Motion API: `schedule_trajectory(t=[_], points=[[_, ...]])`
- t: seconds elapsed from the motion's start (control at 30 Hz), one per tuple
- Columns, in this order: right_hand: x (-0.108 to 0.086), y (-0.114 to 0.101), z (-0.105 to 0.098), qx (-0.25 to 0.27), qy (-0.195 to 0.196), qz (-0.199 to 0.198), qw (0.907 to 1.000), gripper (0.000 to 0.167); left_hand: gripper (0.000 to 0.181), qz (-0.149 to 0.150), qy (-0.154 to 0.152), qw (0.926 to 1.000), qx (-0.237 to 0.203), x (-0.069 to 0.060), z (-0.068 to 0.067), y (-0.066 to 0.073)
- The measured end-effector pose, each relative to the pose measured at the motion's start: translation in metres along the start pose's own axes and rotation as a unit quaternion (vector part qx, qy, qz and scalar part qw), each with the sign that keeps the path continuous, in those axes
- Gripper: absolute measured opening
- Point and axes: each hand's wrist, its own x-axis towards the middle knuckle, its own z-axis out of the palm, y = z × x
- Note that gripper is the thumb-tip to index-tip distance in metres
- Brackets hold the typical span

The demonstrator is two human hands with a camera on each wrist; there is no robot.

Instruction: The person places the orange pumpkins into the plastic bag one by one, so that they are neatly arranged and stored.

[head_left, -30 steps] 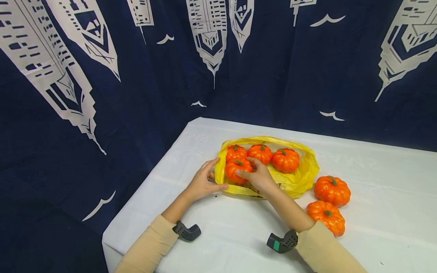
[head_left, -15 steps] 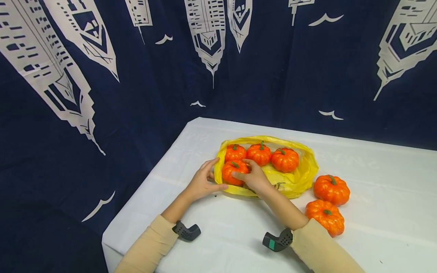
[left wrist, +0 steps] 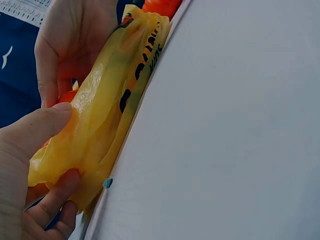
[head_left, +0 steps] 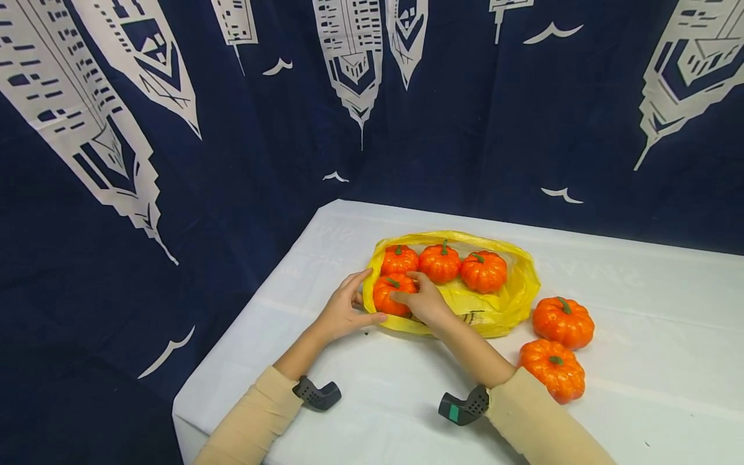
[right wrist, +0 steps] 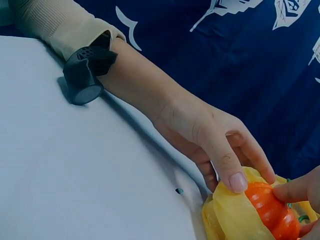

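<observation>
Pumpkins (head_left: 484, 274): four in the bag (head_left: 521, 300), two outside.
Our right fingers (head_left: 420, 278) grip one inside; our left fingers (head_left: 357, 279) hold the bag; we judge two remain to pack.

Bag (head_left: 526, 284) on table (head_left: 360, 394), curtain (head_left: 436, 142) behind. In bag, back row, left to right: first pumpkin (head_left: 398, 259), second pumpkin (head_left: 439, 265), third pumpkin (head_left: 484, 272). Fourth pumpkin (head_left: 389, 297) in bag, before first. Fifth pumpkin (head_left: 563, 323) on table, just right of bag; sixth pumpkin (head_left: 552, 370) before fifth, slightly left. Left hand (head_left: 345, 311) around bag's left end. Right hand (head_left: 429, 302) over bag's front rim, at fourth pumpkin's right side.
</observation>
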Motion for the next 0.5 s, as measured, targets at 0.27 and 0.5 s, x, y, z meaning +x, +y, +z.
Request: schedule_trajectory(t=[0.27, 0.5], points=[[0.0031, 0.0025, 0.0036, 0.037, -0.001, 0.018, 0.9992, 0.066, 0.090, -0.006, -0.001, 1.0000, 0.003, -0.0004, 0.0007, -0.0026], [0.0037, 0.0044, 0.0035, 0.035, -0.004, 0.010, 0.9993, 0.066, 0.090, -0.004, 0.004, 1.0000, 0.007, 0.0002, -0.0004, -0.0006]])
